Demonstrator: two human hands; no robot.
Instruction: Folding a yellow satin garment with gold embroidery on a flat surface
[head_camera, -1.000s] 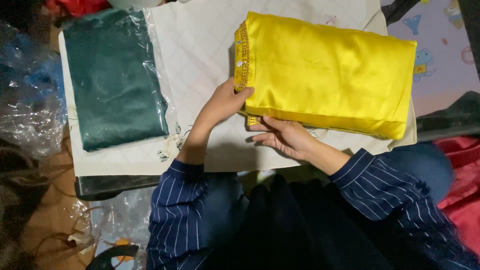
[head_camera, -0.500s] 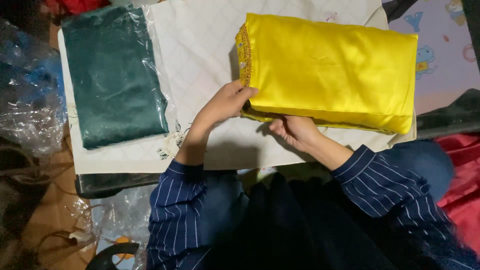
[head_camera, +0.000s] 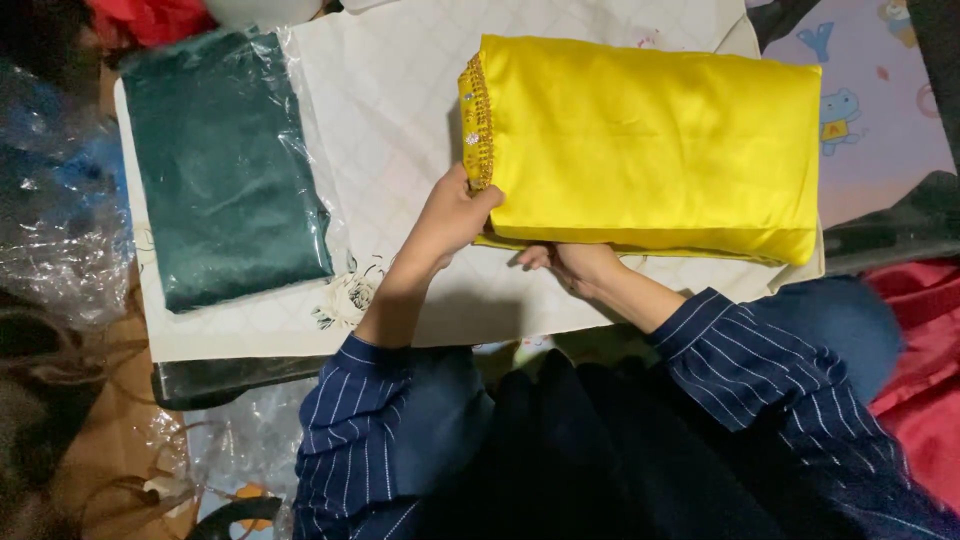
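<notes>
A folded yellow satin cloth (head_camera: 650, 140) with a beaded gold border along its left edge lies on a white patterned board (head_camera: 400, 120). My left hand (head_camera: 450, 215) grips the cloth's near-left corner by the beaded edge. My right hand (head_camera: 570, 262) is tucked under the cloth's near edge, with the fingers partly hidden beneath the fabric. Both arms wear dark blue striped sleeves.
A folded dark green cloth in a clear plastic bag (head_camera: 225, 165) lies on the left part of the board. Crumpled clear plastic (head_camera: 55, 220) sits at the far left. Red fabric (head_camera: 925, 370) is at the right, and a printed pastel sheet (head_camera: 870, 110) is behind it.
My right hand has slid from beside the yellow cloth's near edge to underneath it. My left hand has closed more firmly on the beaded corner.
</notes>
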